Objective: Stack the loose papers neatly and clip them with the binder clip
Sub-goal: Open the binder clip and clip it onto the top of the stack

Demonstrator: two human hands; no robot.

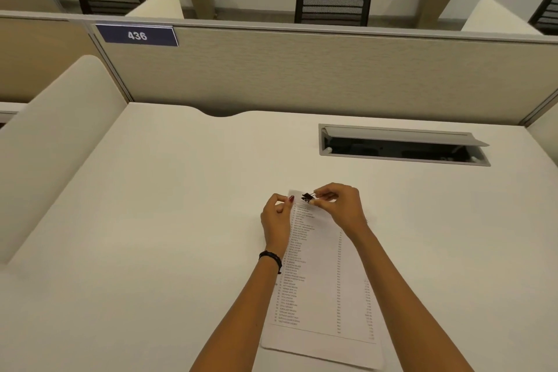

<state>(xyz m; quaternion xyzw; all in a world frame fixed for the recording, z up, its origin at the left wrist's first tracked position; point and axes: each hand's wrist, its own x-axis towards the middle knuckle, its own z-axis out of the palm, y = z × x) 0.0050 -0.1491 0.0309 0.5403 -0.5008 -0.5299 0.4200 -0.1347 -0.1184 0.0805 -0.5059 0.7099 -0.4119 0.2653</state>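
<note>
Right grip [338,205] pinches the clip [307,197] at the papers' [326,296] far edge; left grip [276,214] pinches their corner. They lie at the counter's [151,220] near edge. Clipping appears in hand; next, seat the clip fully, then let go.

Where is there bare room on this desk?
Bare desk left of the papers to the side divider, and beyond the binder clip to the cable hatch. Crowded at the papers' far edge, around left hand and right hand.
</note>
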